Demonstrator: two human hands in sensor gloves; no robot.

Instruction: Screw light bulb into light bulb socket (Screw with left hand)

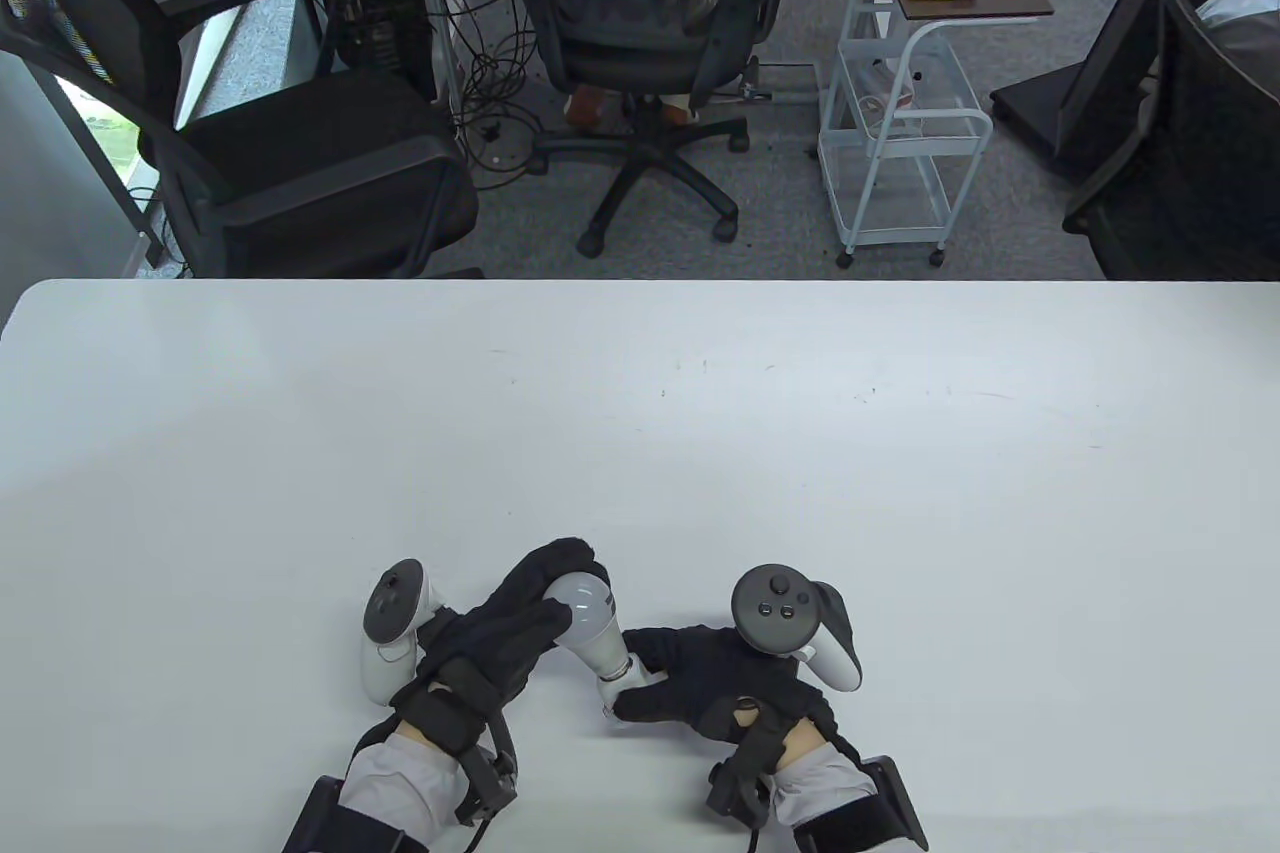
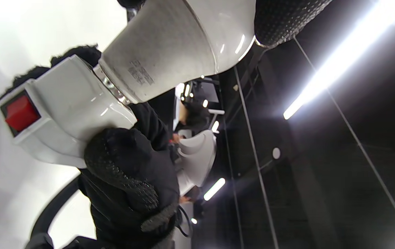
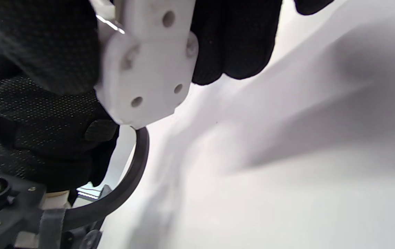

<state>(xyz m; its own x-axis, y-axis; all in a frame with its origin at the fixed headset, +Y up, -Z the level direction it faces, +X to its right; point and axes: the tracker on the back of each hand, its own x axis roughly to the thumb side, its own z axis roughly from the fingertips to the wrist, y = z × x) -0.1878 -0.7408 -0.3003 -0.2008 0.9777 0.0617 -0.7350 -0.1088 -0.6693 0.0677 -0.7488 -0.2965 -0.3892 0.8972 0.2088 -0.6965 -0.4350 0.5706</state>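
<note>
A white light bulb (image 1: 592, 615) lies tilted near the table's front edge, its metal base set into a white socket (image 1: 615, 688). My left hand (image 1: 510, 628) grips the bulb's round end. My right hand (image 1: 700, 678) grips the socket. In the left wrist view the bulb (image 2: 180, 45) enters the socket (image 2: 69, 103), which carries a red switch (image 2: 21, 112); a strip of thread shows at the joint. In the right wrist view my fingers (image 3: 38, 45) wrap the socket's flat base (image 3: 149, 76), which has several holes.
The white table (image 1: 640, 453) stretches far ahead and to both sides. Beyond its far edge stand office chairs (image 1: 640, 23) and a small white cart (image 1: 900, 93).
</note>
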